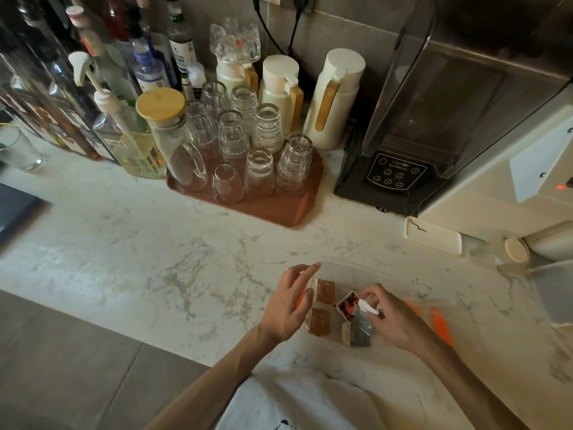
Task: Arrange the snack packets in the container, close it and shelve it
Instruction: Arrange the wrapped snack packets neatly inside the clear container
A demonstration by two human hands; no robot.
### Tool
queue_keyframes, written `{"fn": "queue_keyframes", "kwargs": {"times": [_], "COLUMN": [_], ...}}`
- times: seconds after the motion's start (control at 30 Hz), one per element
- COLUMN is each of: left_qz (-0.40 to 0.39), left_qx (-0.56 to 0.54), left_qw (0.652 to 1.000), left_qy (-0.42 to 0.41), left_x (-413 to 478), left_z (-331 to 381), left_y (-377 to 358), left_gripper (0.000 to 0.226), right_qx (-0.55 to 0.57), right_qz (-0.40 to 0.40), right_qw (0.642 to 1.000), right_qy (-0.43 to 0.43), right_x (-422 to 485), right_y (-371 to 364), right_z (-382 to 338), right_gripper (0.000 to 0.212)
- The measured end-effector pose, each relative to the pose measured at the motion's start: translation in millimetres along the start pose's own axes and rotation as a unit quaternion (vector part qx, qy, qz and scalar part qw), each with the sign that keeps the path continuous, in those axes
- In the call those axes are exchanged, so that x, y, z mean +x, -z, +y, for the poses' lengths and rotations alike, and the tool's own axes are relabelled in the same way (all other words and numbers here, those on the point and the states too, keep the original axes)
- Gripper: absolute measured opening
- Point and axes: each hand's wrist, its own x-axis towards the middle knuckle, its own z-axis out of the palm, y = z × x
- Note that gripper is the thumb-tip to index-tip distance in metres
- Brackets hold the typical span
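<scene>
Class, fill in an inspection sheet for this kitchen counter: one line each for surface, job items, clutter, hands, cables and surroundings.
Surface: marble counter, bare in the middle.
Job items: clear container, open, holding two brown packets, a red one and grey ones; orange-clipped lid beside it.
Clutter: brown tray of upturned glasses, bottles, three cream jugs.
Hands: left hand open over the container's left edge; right hand pinching a white-edged packet.
Cables: two black cords on the wall.
Surroundings: blender, grey floor.

We cannot read the print on the snack packets (325, 291) in the container (384, 279); beside them our right hand (391, 318) hides part of a grey packet (361, 332), and the container's clear walls blur away.
</scene>
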Motion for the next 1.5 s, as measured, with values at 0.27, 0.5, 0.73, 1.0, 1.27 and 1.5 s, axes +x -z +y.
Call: {"fn": "queue_keyframes", "kwargs": {"times": [0.27,0.5,0.73,1.0,1.27,1.5], "left_qz": [0.003,0.001,0.003,0.005,0.009,0.005], "left_qx": [-0.008,-0.005,0.001,0.0,0.001,0.0], "left_qw": [1.0,1.0,1.0,1.0,1.0,1.0], "left_qy": [0.002,-0.002,-0.008,-0.014,-0.017,-0.019], "left_x": [0,-1,0,0,0,1], "left_z": [2,4,-1,-3,-2,-5], "left_y": [1,2,-1,-1,-1,-2], "left_gripper": [0.055,0.056,0.051,0.051,0.054,0.055], "right_qx": [-0.163,-0.136,-0.184,-0.201,-0.243,-0.256], "right_qz": [-0.099,-0.045,-0.062,0.053,0.063,0.083], "right_qw": [0.981,0.989,0.981,0.976,0.965,0.963], "right_qy": [0.037,0.029,0.0,0.067,0.07,-0.004], "right_x": [22,26,25,37,49,42], "right_y": [-14,-27,-34,-35,-48,-47], "right_z": [-5,3,7,-10,-7,-9], "right_gripper": [0.025,0.03,0.028,0.05,0.038,0.031]}}
